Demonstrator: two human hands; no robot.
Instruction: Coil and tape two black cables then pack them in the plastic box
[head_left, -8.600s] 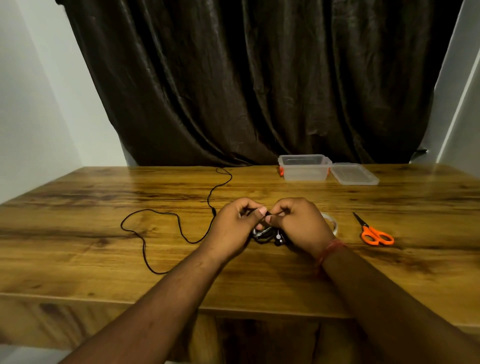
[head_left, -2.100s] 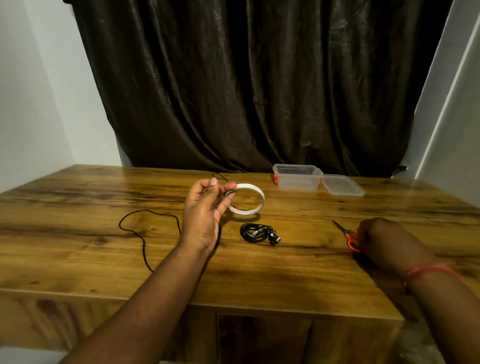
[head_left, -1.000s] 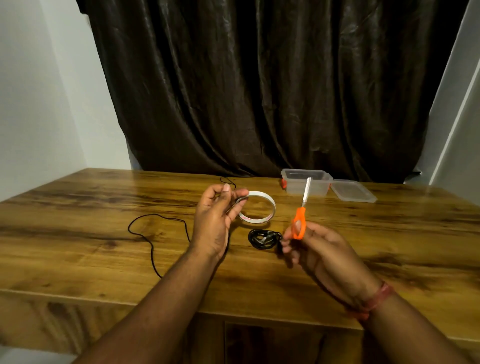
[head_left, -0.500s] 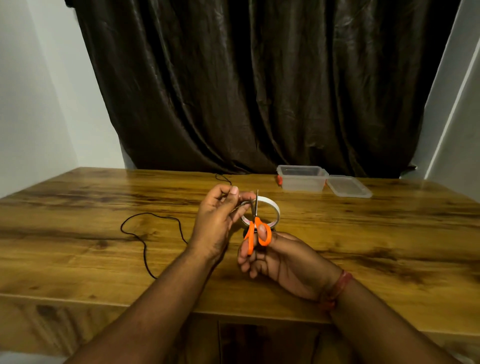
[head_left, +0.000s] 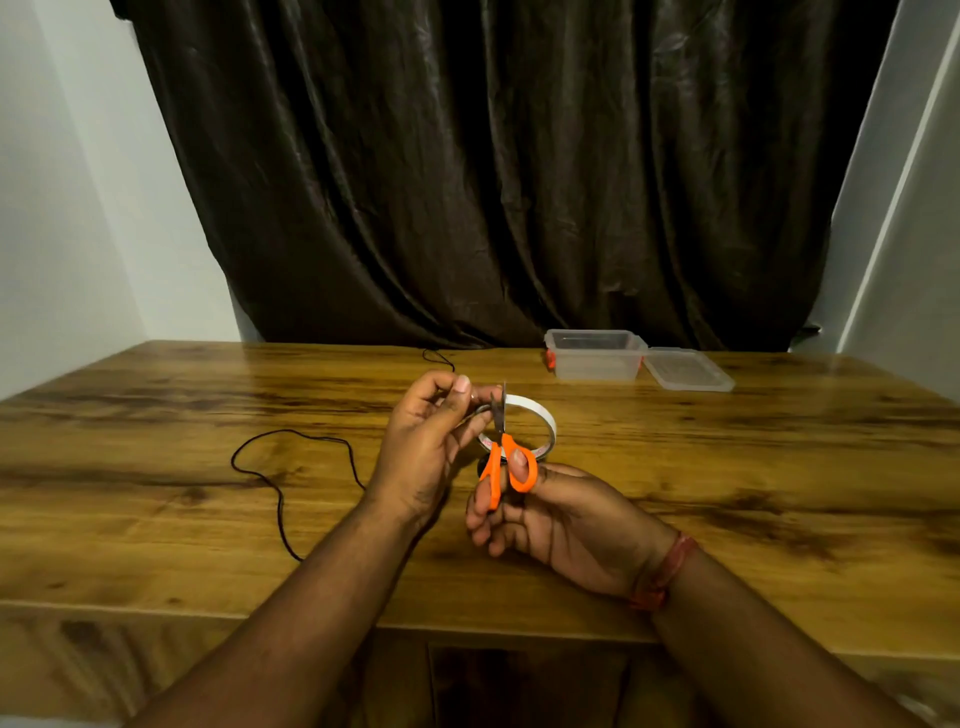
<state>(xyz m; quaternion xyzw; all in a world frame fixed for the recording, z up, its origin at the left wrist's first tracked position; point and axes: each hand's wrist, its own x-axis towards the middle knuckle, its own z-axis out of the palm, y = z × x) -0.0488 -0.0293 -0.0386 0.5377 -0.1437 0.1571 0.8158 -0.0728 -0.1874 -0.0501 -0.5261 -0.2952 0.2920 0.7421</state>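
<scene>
Scissors (head_left: 506, 460) gripped in right hand (head_left: 561, 525), blades up against tape roll (head_left: 524, 423) pinched by left hand (head_left: 431, 441) fingers. Loose cable (head_left: 291, 467) left of those fingers; plastic box (head_left: 595, 355) well beyond them.

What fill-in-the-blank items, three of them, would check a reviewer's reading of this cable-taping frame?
1. The right hand holds scissors with ____ handles.
2. The left hand holds a roll of ____ against the blades.
3. The plastic box stands open, its lid lying on the table to its ____.

Missing words: orange; tape; right
</scene>
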